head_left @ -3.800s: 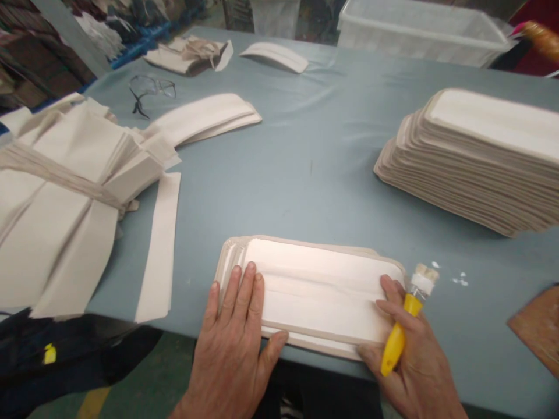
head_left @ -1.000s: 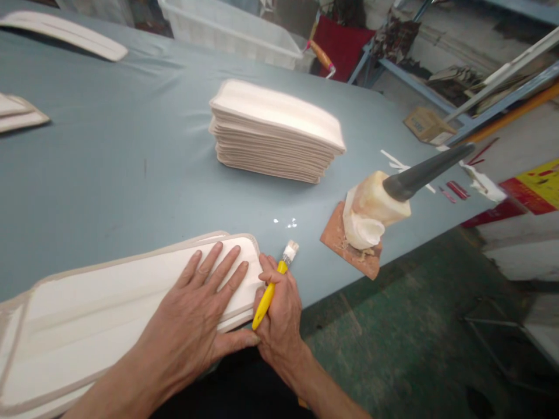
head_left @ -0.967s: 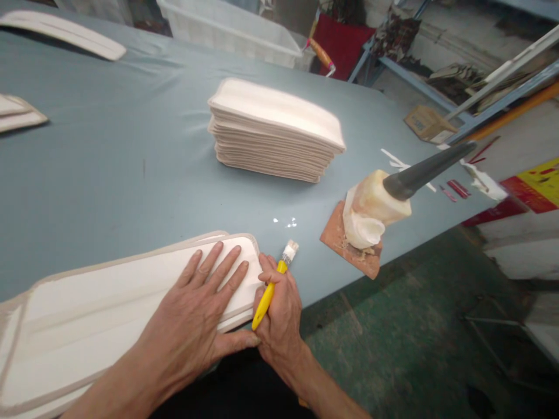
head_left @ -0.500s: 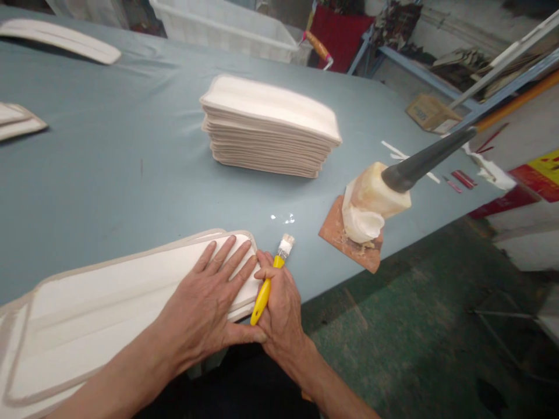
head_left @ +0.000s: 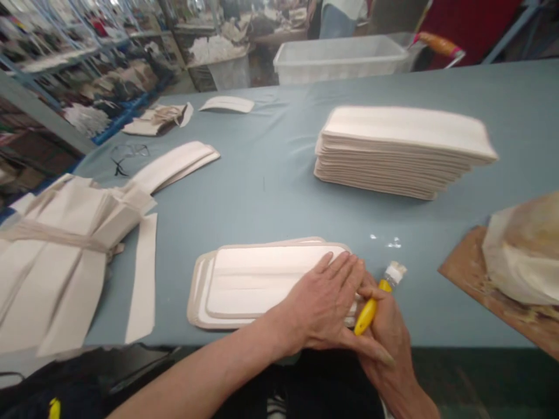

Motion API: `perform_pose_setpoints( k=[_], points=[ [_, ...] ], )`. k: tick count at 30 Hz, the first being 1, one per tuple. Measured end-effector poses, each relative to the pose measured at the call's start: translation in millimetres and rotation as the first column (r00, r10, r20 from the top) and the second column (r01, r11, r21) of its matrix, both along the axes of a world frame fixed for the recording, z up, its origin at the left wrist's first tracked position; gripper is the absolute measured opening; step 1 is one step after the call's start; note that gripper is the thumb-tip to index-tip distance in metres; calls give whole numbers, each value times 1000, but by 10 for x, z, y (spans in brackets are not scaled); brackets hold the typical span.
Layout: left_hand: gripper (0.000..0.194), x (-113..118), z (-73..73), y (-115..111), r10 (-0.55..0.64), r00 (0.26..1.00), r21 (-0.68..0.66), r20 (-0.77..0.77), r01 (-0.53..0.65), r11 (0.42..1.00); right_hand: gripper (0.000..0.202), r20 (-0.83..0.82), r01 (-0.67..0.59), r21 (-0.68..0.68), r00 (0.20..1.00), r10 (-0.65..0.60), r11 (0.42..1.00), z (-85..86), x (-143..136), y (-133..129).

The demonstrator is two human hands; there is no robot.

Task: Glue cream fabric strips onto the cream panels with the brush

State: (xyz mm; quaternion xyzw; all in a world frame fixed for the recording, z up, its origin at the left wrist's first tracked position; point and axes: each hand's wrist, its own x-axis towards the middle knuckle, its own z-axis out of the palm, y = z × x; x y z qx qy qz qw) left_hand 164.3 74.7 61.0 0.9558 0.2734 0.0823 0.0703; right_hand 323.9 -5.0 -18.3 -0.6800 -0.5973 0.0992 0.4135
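My left hand (head_left: 325,297) lies flat, fingers stretched, on the right end of a small pile of pale fabric panels (head_left: 257,270) with rounded corners. A yellow-handled paintbrush (head_left: 367,317) is held in my right hand (head_left: 386,331), its bristles tipped with white paste and pointing away from me. The right fingers also meet the pile's right end, but whether they grip its edge is hidden. Beyond the brush, a few white drops (head_left: 395,241) spot the blue-grey table (head_left: 271,215). A pot of white paste (head_left: 524,256), cut off by the right edge, stands on a brown board (head_left: 471,262).
A tall stack of panels (head_left: 393,157) stands farther back. On the left lie a tied bundle of fabric strips (head_left: 65,244), a single strip (head_left: 142,279) and curved panels (head_left: 179,166). Behind are a white plastic bin (head_left: 340,61) and an orange-handled tool (head_left: 439,43).
My view has swung left, bringing the tied bundle into sight and pushing the pot to the edge. Both hands stay at the pile's right end, with the brush still in my right hand.
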Motion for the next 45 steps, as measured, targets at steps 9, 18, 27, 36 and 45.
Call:
perform_pose_setpoints(
  k=[9,18,27,36,45],
  points=[
    [121,-7,157,72,-78,988,-153,137,99,983,36,120,50,-88,992,-39,995,86,69,32],
    [86,-793,341,-314,229,936,-63,267,-220,973,19,-48,-6,-7,999,5,1000,287,-85,22],
    [62,-1863,231,-455,948,300,-321,105,-892,318,14,67,4,79,998,-9,997,752,-272,148],
    [52,-1790,379,-395,937,343,-384,67,-858,342,20,56,-421,186,907,418,888,696,-1315,897],
    [55,-1789,335,-384,963,263,-462,55,-849,258,16,48,-449,183,893,448,875,468,-1361,972]
  ],
)
